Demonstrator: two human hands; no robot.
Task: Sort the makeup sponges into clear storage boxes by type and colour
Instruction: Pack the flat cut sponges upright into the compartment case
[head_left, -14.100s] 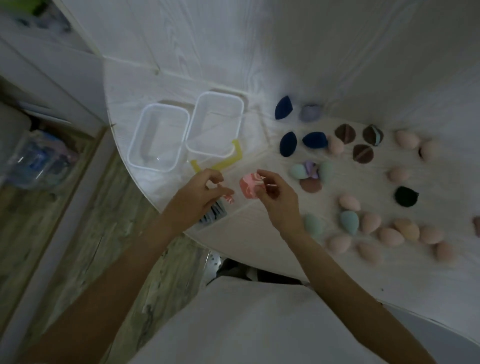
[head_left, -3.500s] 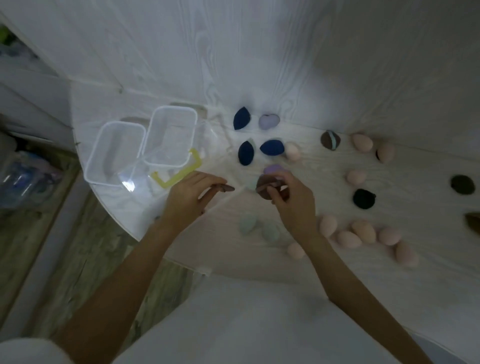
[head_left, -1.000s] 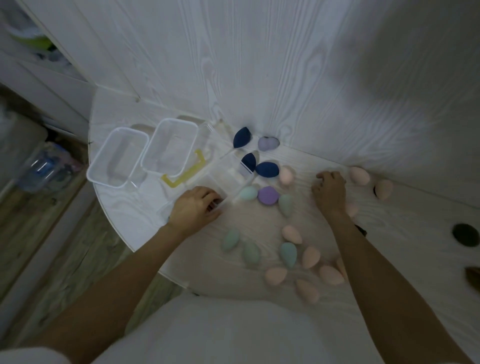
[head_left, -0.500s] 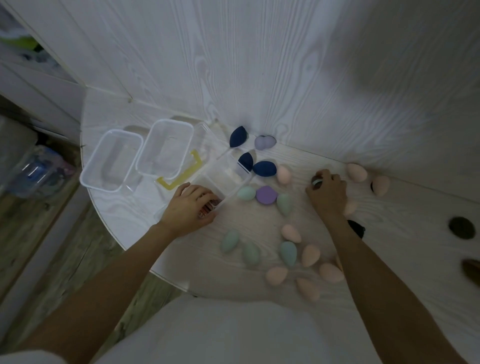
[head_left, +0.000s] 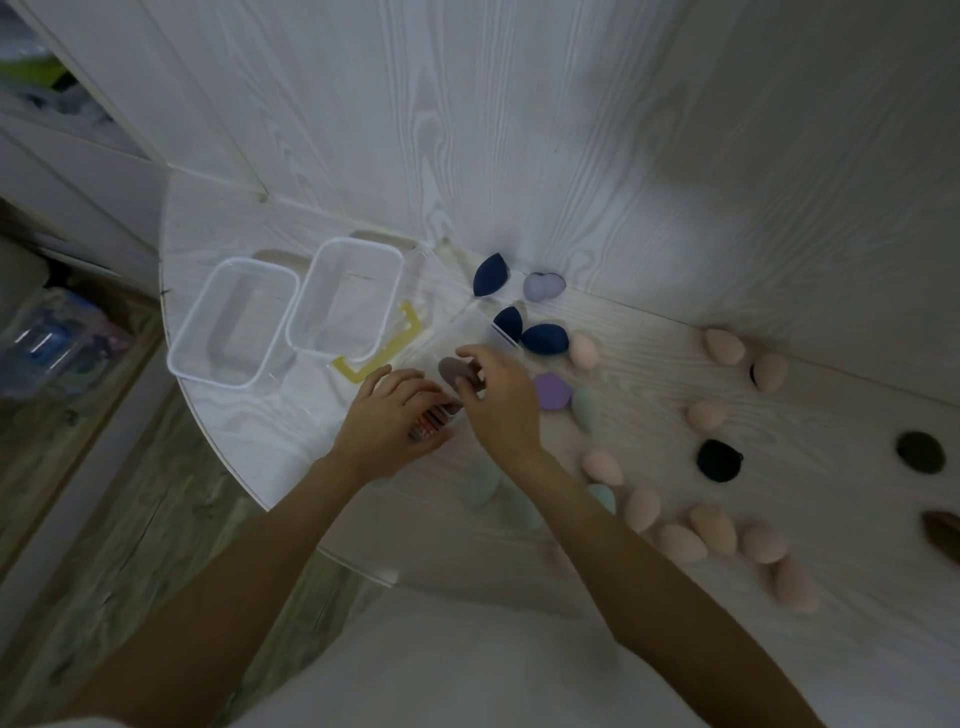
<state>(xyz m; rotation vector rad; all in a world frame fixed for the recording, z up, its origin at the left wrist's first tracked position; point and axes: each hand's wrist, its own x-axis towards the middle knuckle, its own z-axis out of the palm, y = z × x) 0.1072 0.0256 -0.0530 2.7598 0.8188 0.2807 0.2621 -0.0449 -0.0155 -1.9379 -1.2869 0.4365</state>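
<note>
My right hand (head_left: 496, 402) pinches a brown sponge (head_left: 453, 370) just above a narrow clear box (head_left: 501, 339) that lies slanted on the white table. My left hand (head_left: 392, 418) grips the near end of that box, where some reddish-brown sponges (head_left: 428, 427) show between the fingers. Navy sponges (head_left: 544, 339) lie beside the box's far end, with a lilac one (head_left: 543, 285) at the wall. A purple sponge (head_left: 553, 391) and a green one (head_left: 584, 410) lie right of my right hand. Several pink sponges (head_left: 714, 527) are strewn to the right.
Two empty clear boxes (head_left: 208, 376) (head_left: 332, 352) stand side by side at the table's left, a yellow lid frame (head_left: 374, 358) next to them. A black sponge (head_left: 718, 460) and dark ones (head_left: 920, 452) lie far right. The rounded table edge (head_left: 244, 483) drops to the floor on the left.
My right hand picked a brown sponge from among the pink ones on the right and carried it left over the narrow box. My left hand stayed on the box.
</note>
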